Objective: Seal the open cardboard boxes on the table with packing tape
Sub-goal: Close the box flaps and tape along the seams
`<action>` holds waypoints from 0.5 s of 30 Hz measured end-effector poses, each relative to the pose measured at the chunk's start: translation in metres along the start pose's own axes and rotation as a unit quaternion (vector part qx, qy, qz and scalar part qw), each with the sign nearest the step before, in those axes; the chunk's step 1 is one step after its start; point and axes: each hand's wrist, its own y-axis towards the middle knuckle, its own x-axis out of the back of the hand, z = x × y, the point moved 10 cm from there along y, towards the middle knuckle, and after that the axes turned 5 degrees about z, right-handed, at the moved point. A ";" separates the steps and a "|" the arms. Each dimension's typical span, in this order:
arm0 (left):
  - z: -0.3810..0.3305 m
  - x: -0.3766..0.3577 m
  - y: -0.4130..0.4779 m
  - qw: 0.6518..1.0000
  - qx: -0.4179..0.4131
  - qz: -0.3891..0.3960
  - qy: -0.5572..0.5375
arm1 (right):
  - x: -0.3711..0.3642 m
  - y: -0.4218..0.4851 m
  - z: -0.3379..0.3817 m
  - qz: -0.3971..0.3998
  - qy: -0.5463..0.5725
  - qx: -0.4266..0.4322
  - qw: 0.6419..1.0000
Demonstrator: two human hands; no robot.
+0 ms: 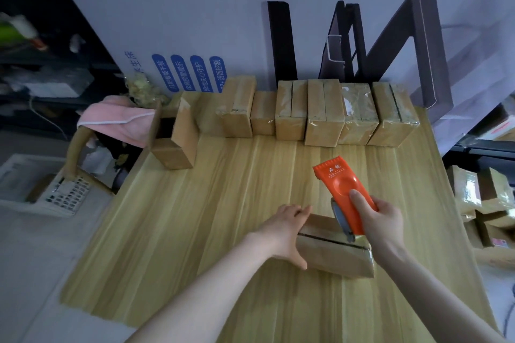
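1. A small brown cardboard box (334, 255) lies near the front of a pale wooden table (223, 203), with its top flaps meeting along a dark seam.
2. The left hand (284, 234) rests against the box's left end, fingers straight and thumb spread.
3. The right hand (381, 220) grips an orange plastic tape dispenser (344, 192), whose roll end touches the box's top.
4. A row of taped brown boxes (323, 111) lines the table's back edge, and 1 open-flapped brown box (172, 147) stands at the far left.
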 end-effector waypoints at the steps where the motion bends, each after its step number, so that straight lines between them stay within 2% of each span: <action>1: 0.001 -0.001 -0.002 1.000 0.007 -0.011 0.002 | -0.002 0.000 0.005 0.003 0.002 0.007 1.000; 6: 0.042 0.021 -0.034 0.982 0.120 -0.100 -0.106 | -0.016 0.000 0.050 0.000 0.050 0.052 0.997; 11: 0.128 0.083 -0.087 0.921 0.260 -0.211 -0.201 | -0.042 -0.002 0.100 -0.007 0.144 0.076 0.987; 15: 0.188 0.150 -0.125 0.865 0.325 -0.308 -0.227 | -0.077 -0.007 0.140 0.005 0.184 0.086 0.979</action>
